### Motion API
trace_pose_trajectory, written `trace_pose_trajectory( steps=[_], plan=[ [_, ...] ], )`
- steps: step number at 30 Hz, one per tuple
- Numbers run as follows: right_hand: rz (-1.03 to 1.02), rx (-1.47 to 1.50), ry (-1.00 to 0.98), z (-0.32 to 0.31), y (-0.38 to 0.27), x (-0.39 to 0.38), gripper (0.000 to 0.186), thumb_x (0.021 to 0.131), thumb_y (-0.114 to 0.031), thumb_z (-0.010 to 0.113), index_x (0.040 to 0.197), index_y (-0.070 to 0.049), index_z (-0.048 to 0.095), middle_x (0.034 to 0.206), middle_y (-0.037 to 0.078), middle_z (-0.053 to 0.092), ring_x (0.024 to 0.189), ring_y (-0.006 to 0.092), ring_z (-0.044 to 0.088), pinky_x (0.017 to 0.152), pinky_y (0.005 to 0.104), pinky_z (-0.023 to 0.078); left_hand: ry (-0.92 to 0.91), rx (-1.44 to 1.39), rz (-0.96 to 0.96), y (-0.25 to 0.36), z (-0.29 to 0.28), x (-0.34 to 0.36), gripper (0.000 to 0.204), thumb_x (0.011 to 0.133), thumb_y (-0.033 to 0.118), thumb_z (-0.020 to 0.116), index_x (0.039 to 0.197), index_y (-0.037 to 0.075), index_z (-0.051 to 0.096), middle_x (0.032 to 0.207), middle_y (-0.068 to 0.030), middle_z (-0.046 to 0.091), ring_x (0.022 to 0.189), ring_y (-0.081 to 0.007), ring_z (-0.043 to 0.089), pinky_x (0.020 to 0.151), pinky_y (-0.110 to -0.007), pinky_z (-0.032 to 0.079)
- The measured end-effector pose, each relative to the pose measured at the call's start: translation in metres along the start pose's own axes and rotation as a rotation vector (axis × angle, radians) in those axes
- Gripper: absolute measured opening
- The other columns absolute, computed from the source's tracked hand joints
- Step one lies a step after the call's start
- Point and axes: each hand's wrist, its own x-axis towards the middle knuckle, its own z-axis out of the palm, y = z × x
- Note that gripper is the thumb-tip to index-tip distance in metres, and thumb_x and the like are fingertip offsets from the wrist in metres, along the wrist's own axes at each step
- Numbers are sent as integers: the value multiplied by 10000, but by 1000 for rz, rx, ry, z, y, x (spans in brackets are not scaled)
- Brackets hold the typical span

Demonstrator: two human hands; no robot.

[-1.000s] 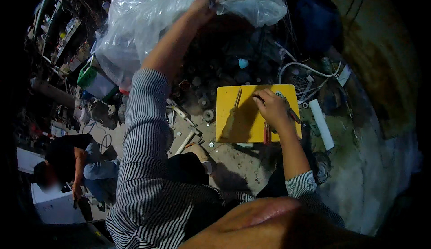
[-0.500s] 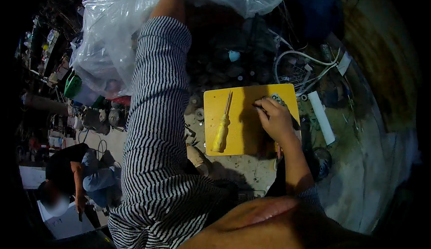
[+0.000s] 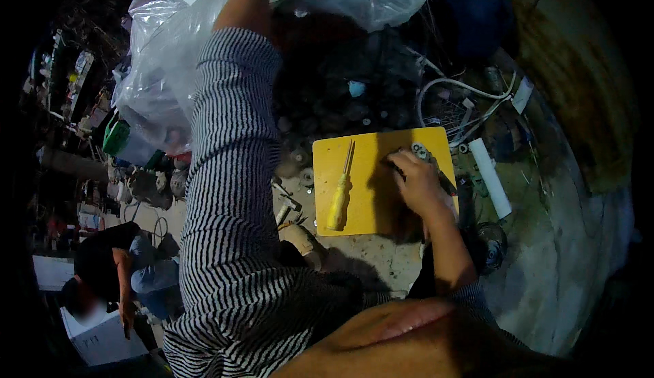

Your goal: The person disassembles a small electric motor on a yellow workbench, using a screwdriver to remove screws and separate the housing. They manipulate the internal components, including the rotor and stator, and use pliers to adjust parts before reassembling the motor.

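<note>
My right hand (image 3: 419,184) rests at the right side of a yellow board (image 3: 327,153), its fingers curled together. What they hold, if anything, is hidden beneath them. Against the fingers lies a small grey metal part (image 3: 421,151) with round holes; a dark piece runs beside the hand. Left of the hand, a screwdriver (image 3: 339,197) with a yellow handle and thin shaft lies on the board, tip pointing away. My left arm (image 3: 231,126), in a striped sleeve, stretches far forward over clear plastic sheeting (image 3: 160,51). The left hand itself is beyond the upper edge.
Beyond the board sit many dark round parts with a light-blue piece (image 3: 356,89). A pale cable (image 3: 439,81) loops at far right, near a white strip (image 3: 489,179). A hammer-like tool (image 3: 287,204) lies left of the board. Another person (image 3: 109,262) works at lower left.
My left arm has shifted slightly left, baring more of the hammer-like tool beside the board. The right hand stays at nearly the same place on the board.
</note>
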Motion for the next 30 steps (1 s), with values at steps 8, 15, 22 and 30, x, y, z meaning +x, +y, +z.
trace_pose_trajectory(
  steps=[8, 15, 22, 30],
  plan=[
    [40, -33, 105, -2, 2, -1, 214, 948, -225, 667, 1110, -89, 702, 1056, 140, 697, 980, 374, 675, 827, 439, 544, 113, -188, 168, 46, -87, -79, 469, 1034, 390, 547, 1278, -1, 635, 1249, -226, 671, 1201, -331, 619, 1006, -412, 470],
    [212, 95, 465, -36, 23, 9, 307, 959, -331, 682, 1128, -76, 704, 984, 137, 733, 902, 269, 707, 813, 372, 529, -178, -248, -59, 77, -209, -326, 445, 1011, 311, 636, 1343, 16, 615, 1295, -132, 666, 1169, -254, 625, 986, -376, 488],
    [231, 173, 525, -54, 42, 4, 364, 1040, -328, 604, 1237, -23, 641, 1045, 147, 688, 926, 255, 677, 800, 403, 547, -266, -266, -679, 40, -320, -551, 473, 1001, 308, 659, 1354, -3, 609, 1317, -111, 655, 1175, -194, 621, 1008, -305, 451],
    [172, -15, 551, -28, 109, -15, 391, 940, -412, 692, 1077, -47, 715, 959, 129, 737, 903, 272, 700, 814, 378, 522, -117, -264, -919, 47, -433, -665, 550, 1007, 399, 628, 1408, 25, 576, 1345, -120, 633, 1221, -213, 605, 1030, -352, 442]
  ],
)
